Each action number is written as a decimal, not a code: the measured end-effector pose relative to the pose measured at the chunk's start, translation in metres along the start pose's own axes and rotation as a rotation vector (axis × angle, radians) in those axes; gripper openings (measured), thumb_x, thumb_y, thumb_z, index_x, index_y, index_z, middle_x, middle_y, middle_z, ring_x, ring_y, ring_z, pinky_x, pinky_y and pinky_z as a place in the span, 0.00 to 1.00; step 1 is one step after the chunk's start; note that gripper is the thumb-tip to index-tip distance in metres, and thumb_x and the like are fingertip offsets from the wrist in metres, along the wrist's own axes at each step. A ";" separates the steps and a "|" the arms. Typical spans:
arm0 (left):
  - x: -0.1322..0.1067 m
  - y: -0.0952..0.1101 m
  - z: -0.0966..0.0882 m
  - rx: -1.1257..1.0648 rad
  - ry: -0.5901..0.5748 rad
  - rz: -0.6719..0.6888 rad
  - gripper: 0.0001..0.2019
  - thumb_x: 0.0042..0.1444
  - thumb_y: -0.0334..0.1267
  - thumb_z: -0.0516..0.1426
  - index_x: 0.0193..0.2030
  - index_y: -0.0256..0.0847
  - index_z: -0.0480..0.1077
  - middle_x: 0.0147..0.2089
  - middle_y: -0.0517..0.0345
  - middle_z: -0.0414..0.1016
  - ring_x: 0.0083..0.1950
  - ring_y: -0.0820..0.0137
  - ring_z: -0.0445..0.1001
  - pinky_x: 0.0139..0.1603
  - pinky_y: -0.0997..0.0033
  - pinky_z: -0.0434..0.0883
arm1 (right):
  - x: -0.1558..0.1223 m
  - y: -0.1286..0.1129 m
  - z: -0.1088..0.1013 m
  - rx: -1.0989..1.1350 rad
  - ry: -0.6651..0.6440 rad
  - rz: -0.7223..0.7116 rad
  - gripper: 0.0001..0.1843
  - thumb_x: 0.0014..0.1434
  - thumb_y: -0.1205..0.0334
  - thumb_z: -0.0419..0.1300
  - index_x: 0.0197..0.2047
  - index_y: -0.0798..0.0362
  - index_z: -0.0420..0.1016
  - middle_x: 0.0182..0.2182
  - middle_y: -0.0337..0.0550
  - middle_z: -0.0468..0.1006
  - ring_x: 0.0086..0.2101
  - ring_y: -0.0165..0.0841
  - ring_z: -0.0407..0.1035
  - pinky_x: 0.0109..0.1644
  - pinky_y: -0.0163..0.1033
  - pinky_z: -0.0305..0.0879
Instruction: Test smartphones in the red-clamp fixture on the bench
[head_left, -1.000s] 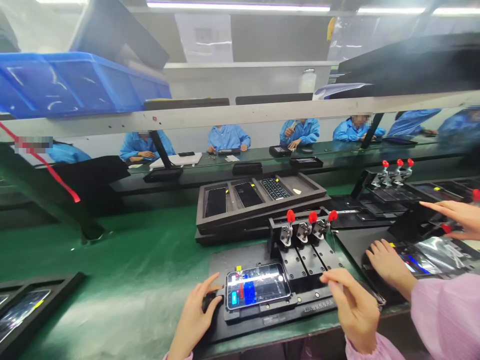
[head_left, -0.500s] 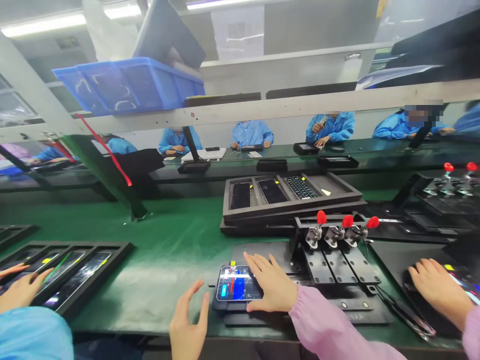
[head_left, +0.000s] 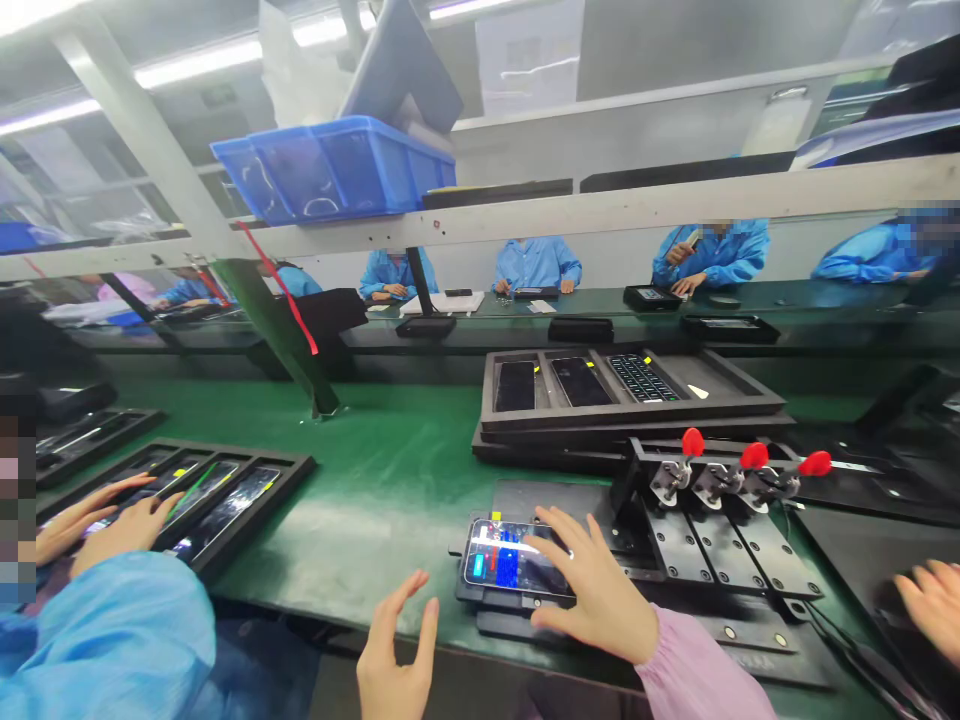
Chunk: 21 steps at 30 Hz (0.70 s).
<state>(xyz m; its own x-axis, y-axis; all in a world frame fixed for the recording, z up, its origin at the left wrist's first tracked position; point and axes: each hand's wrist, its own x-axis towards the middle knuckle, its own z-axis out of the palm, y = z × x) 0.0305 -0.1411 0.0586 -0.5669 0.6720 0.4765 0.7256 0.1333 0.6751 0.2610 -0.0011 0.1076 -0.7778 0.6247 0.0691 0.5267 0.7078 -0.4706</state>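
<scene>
Phone (head_left: 491, 568), lit screen up, lies on black fixture (head_left: 517, 624) by green table's (head_left: 360, 520) near edge, left of red-tipped clamps (head_left: 718, 484); right hand (head_left: 600, 595) spread across its right part, gripping or not, cannot tell; left hand (head_left: 397, 640) nearer, leftward, thumb and fingers apart.

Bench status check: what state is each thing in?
Phone: screen lit, face up on black holder
Left hand: open, apart from phone
Right hand: fingers spread over phone
Clamps: red-tipped handles slanting up
Top black tray: three slots filled, rightmost holds small pale piece
Blue bin: loaded
</scene>
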 end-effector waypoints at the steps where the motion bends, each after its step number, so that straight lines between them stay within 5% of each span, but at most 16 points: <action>1: -0.001 0.002 0.001 -0.001 -0.013 0.011 0.16 0.54 0.43 0.55 0.49 0.42 0.67 0.46 0.53 0.75 0.47 0.62 0.74 0.49 0.61 0.70 | -0.001 0.002 -0.001 0.005 0.030 0.033 0.39 0.47 0.40 0.60 0.60 0.41 0.56 0.64 0.46 0.48 0.63 0.47 0.42 0.61 0.66 0.38; 12: -0.012 0.026 0.017 -0.021 -0.117 0.060 0.13 0.55 0.42 0.55 0.46 0.42 0.69 0.43 0.52 0.77 0.40 0.64 0.75 0.40 0.65 0.73 | 0.017 0.015 0.005 -0.059 0.025 0.051 0.35 0.56 0.37 0.47 0.62 0.45 0.55 0.64 0.48 0.49 0.64 0.46 0.39 0.61 0.67 0.36; 21: -0.014 0.014 0.014 -0.016 -0.102 0.050 0.13 0.55 0.41 0.55 0.46 0.42 0.68 0.43 0.53 0.76 0.42 0.65 0.75 0.42 0.66 0.72 | 0.005 0.008 -0.006 0.077 0.041 -0.006 0.25 0.54 0.37 0.51 0.49 0.42 0.69 0.60 0.43 0.57 0.62 0.44 0.46 0.61 0.66 0.37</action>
<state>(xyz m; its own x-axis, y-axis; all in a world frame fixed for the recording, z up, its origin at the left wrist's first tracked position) 0.0544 -0.1384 0.0531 -0.4873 0.7480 0.4505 0.7448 0.0867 0.6617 0.2630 0.0100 0.1090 -0.7654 0.6345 0.1078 0.4925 0.6854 -0.5364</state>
